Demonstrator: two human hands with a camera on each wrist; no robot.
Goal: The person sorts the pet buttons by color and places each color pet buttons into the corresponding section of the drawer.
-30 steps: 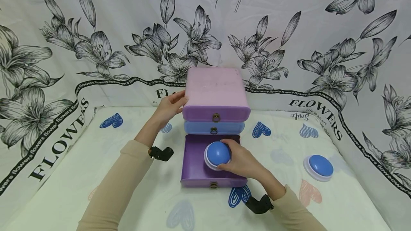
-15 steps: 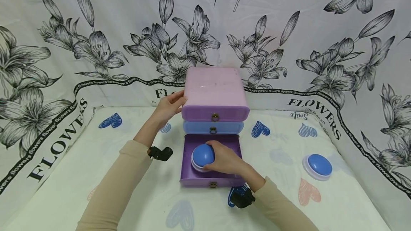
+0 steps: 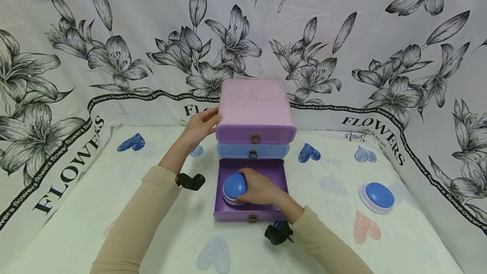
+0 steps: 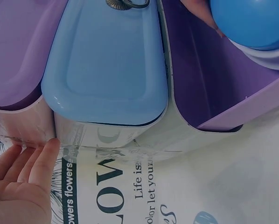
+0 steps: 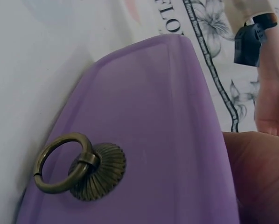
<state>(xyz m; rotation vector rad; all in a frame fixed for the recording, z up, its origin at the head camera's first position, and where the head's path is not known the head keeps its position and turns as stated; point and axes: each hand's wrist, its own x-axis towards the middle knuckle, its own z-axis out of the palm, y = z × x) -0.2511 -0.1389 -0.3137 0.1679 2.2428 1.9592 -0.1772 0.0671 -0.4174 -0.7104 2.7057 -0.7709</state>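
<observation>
A small drawer cabinet (image 3: 255,101) has a pink top and three stacked drawers. The top purple and middle blue (image 4: 107,60) drawers are pushed in, while the bottom purple drawer (image 3: 218,200) is pulled out. Inside that drawer, at its left side, sits a round blue push button (image 3: 234,186) with a white base. My right hand (image 3: 258,187) grips it from the right, thumb and fingers around the dome. My left hand (image 3: 200,127) touches the cabinet's left side near the top; the left wrist view shows its fingers (image 4: 44,161) straight against the wall.
Another blue push button (image 3: 376,198) with a white base lies on the heart-printed cloth (image 3: 335,227) to the right. Behind the cabinet hangs a flower-printed curtain (image 3: 167,7). Ring pulls, such as the brass ring (image 5: 60,163), stick out from the drawer fronts.
My right hand has moved left with the blue push button, from the middle of the open drawer to its left side. My left hand stays on the cabinet.
</observation>
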